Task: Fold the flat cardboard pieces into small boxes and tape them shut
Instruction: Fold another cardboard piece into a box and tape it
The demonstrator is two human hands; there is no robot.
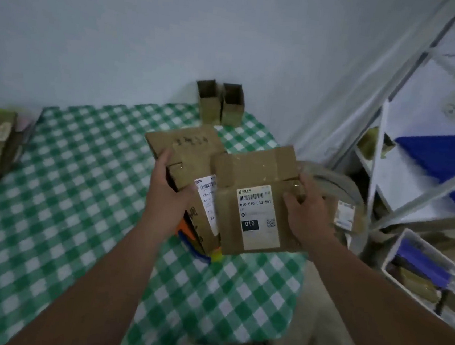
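The left hand (168, 186) grips a flat brown labelled cardboard piece (186, 154) at nine o'clock of the brown labelled cardboard piece (254, 175) gripped by the right hand (307, 210), above the green-and-white checked tablecloth (66, 184).

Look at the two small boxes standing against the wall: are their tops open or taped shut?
Open. Both small boxes stand upright side by side on the checked cloth, their dark insides showing at the top.

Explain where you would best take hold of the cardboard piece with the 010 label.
Probably the long side edges of the cardboard piece, one hand from each side. It is flat and wide, tilted above the table; the right hand already holds its right edge.
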